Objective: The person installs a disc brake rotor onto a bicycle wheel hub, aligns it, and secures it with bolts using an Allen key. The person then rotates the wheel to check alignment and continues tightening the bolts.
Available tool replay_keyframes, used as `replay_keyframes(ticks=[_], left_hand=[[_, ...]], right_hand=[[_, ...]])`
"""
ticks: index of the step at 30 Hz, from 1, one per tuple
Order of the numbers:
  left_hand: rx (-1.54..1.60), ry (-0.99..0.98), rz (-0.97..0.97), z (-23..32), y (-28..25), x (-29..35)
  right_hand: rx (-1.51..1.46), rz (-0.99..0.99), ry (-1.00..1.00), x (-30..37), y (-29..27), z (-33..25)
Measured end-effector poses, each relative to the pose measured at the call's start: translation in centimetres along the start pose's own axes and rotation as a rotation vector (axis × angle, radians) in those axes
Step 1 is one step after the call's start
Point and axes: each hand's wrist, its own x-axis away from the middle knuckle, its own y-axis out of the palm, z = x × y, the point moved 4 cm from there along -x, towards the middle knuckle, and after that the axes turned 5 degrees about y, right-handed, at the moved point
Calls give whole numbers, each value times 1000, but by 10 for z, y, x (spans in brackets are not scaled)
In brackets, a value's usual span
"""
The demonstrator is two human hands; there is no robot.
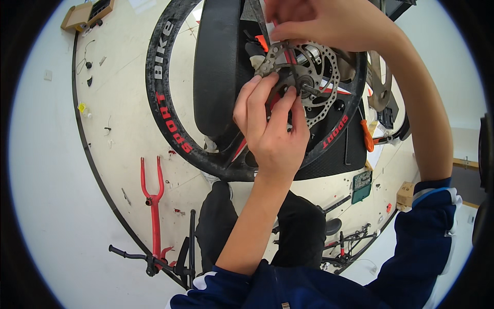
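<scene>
A black bicycle wheel [154, 98] with thick spokes lies flat in front of me. On its hub sits a drilled disc brake rotor [334, 77], and an axle [310, 90] sticks up at its middle. My left hand [275, 126] reaches in from below, fingers bent against the rotor's left side and hub. Its fingertips close on a grey metal part [267, 66], whose exact kind I cannot tell. My right hand [321, 26] arches over the rotor's far edge with thumb and fingers curled together. The fingers are partly blurred, and anything inside them is hidden.
A long black padded seat [216, 72] lies across the wheel's left. An orange-handled tool [367, 135] and a hex key [347, 147] lie at the right. A red fork [154, 206], handlebar [128, 253], green case [362, 186] and bike frame [350, 239] lie on the floor.
</scene>
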Motion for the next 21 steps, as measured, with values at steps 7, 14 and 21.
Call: replay_keyframes(ticks=[7, 14, 21], left_hand=[[-11, -8, -8, 2, 0, -1], [-7, 26, -3, 2, -1, -1], [-9, 67, 14, -3, -4, -3]], right_hand=[[-357, 97, 418, 74, 13, 115], [-574, 176, 335, 87, 21, 117], [-622, 166, 257, 69, 15, 109]])
